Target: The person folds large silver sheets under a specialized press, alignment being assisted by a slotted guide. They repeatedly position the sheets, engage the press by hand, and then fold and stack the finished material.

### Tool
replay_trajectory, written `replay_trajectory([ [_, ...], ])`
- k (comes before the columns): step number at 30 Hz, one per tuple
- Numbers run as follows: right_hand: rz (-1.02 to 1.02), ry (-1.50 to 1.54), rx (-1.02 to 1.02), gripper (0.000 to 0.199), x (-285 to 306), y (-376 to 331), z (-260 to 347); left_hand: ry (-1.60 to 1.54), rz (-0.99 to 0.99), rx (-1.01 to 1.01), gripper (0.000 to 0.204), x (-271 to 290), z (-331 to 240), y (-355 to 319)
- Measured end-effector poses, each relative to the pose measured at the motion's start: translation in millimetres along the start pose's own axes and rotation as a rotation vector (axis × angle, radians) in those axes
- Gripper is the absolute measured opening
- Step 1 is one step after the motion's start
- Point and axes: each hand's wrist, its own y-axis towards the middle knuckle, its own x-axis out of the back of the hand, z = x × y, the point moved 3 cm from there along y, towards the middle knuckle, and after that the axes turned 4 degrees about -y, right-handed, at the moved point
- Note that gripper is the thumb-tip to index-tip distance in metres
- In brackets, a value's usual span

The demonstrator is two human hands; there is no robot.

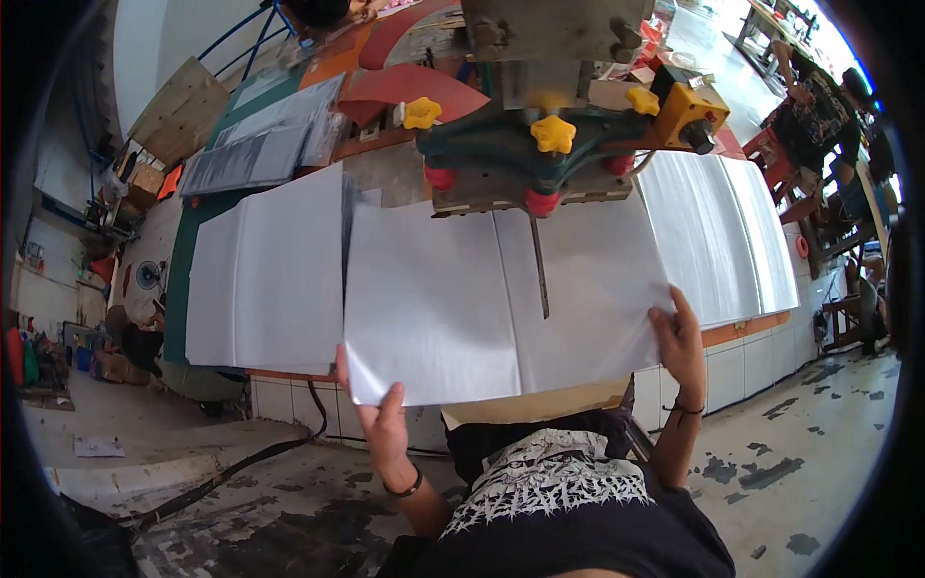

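Note:
A wide silvery-white sheet [434,299], creased down its middle, spans the space before me under a press machine [540,159]. My left hand [383,424] pinches its near left corner, thumb on top. Its right edge is gripped by my right hand [680,337], fingers partly behind the sheet. A thin dark metal strip [540,270] reaches from the press over the sheet. The press has yellow star knobs [553,134] and red round parts. To the left of the held sheet lies a stack of similar sheets [279,270]; another stack [718,236] lies to the right.
Clear plastic-wrapped packs [255,154] and red curved pieces [414,91] lie farther back on the table. A yellow control box [689,111] juts from the press's right side. Another person [809,106] is at the far right. A black cable [241,467] runs along the left floor.

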Motion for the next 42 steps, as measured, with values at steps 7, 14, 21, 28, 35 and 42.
replay_trajectory([
  [7, -0.111, 0.017, -0.069, 0.046, 31.9, 15.7, -11.7, 0.206, 0.048, 0.079, 0.070, 9.3, 44.5, 18.3],
  [14, -0.220, -0.209, 0.011, 0.044, 24.5, 30.1, -24.8, 0.727, 0.116, -0.198, 0.042, 4.4, 44.6, 43.6],
  [21, -0.348, -0.230, 0.000, 0.036, 6.9, 58.0, -3.9, 1.033, 0.171, -0.430, 0.029, -0.2, 46.9, 80.3],
  [28, -0.400, -0.224, 0.048, 0.032, 4.5, 60.8, -11.7, 0.962, 0.064, -0.389, 0.022, 9.7, 59.0, 92.1],
  [35, -0.385, -0.218, 0.028, 0.030, 4.8, 59.8, -17.8, 0.975, -0.001, -0.374, 0.022, 7.2, 56.2, 89.7],
  [42, -0.311, -0.236, -0.020, 0.033, 10.3, 65.9, -3.1, 1.018, 0.065, -0.406, 0.020, 6.5, 55.9, 97.8],
])
